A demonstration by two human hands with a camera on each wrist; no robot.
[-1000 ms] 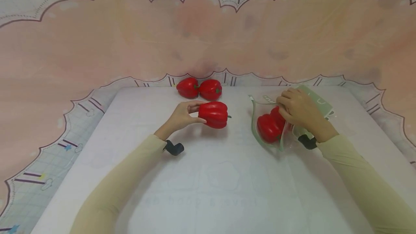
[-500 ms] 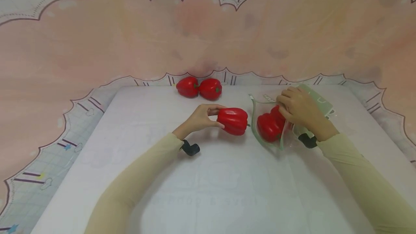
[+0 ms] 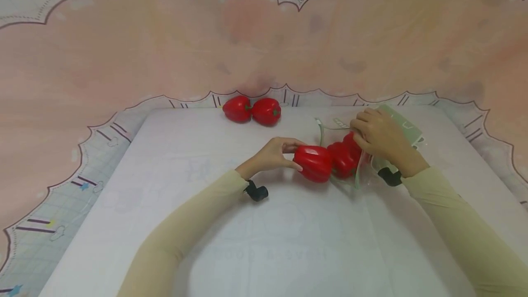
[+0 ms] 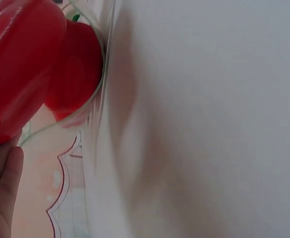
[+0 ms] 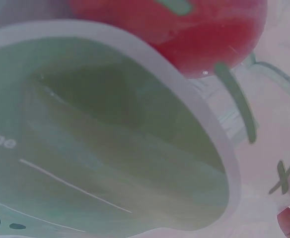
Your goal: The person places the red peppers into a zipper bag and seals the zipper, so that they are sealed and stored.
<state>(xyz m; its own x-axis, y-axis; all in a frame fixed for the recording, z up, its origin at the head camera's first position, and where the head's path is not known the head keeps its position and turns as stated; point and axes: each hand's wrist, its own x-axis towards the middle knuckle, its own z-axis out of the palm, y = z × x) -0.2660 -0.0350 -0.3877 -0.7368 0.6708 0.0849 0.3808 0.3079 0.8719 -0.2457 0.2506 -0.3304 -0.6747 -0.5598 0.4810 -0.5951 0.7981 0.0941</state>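
My left hand [image 3: 275, 154] grips a red bell pepper [image 3: 313, 163] between thumb and fingers, at the mouth of a clear plastic bag [image 3: 365, 168] with green edging. Inside that bag lie two more red peppers [image 3: 343, 159], partly behind the held one. The upper rim of the bag is pinched by my right hand [image 3: 379, 134]. In the left wrist view the held pepper [image 4: 21, 59] overlaps a bagged pepper [image 4: 78, 69], and the bag's green edge curves round them. The right wrist view looks through the bag's printed green panel [image 5: 105, 139], a red pepper [image 5: 209, 34] above it.
Two red peppers [image 3: 251, 111] lie side by side near the back edge of the white table [image 3: 264, 233]. Behind the table hangs a patterned cloth [image 3: 185, 45]. A black strap piece [image 3: 256, 191] sits at each wrist.
My left hand has carried the pepper rightward and slightly nearer, from the middle of the table to the bag's mouth. The right hand and the bag have stayed in place.
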